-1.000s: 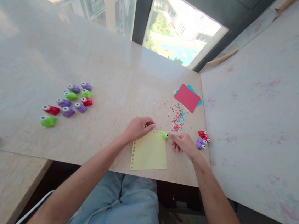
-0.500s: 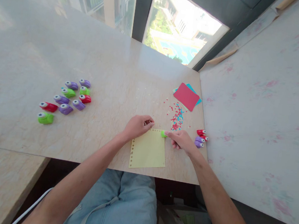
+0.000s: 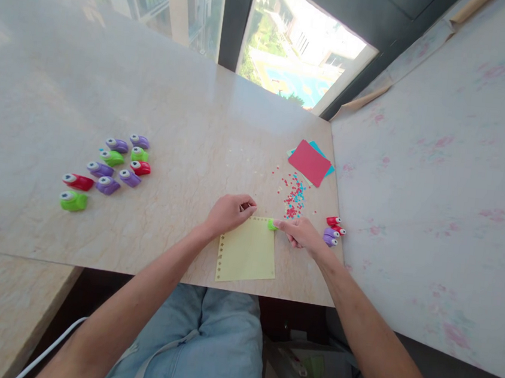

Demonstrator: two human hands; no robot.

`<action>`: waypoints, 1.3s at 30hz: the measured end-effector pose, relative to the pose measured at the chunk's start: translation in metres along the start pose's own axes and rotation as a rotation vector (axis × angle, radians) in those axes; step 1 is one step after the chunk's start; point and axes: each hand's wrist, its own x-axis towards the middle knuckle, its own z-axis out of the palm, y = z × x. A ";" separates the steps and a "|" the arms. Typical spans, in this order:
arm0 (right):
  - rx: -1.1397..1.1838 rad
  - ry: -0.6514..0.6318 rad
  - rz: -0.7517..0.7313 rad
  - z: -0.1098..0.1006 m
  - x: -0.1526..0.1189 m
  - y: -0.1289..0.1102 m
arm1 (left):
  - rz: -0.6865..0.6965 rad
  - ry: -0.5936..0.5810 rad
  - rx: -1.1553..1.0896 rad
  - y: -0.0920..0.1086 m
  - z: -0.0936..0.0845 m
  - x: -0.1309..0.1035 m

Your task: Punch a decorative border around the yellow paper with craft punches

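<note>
Green punch: pinched by right hand, top now thumb-covered; pressing seems begun.
Paper: overlapped by curled left hand; pinch cannot be told.

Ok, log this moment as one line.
left hand: at yellow paper, far-left corner | right hand: on green punch, far-right corner | confetti: beyond right hand
</note>
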 end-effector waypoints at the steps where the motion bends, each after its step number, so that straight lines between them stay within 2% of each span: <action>1: 0.001 0.003 0.000 0.000 0.000 0.000 | 0.000 0.002 0.003 0.000 0.000 0.000; 9: -0.045 0.033 -0.014 0.001 -0.002 -0.003 | 0.008 0.011 0.011 -0.001 0.001 0.000; 18: -0.002 0.033 -0.055 0.007 -0.003 0.003 | 0.015 0.032 0.030 0.000 0.001 -0.001; 23: 0.061 0.044 -0.021 0.010 -0.007 0.004 | 0.030 0.041 0.038 -0.002 0.001 0.000; 26: 0.057 0.076 0.001 0.012 -0.009 0.006 | 0.038 0.052 0.040 -0.003 0.002 0.000; 30: 0.059 0.136 -0.043 0.017 -0.011 0.012 | 0.060 0.062 0.038 -0.004 0.002 -0.001; 34: 0.174 0.169 -0.103 0.020 -0.010 0.019 | 0.055 0.057 -0.036 -0.005 0.000 -0.003; 39: 0.300 0.334 -0.134 0.029 -0.012 0.026 | 0.058 -0.065 -0.242 -0.014 -0.003 -0.006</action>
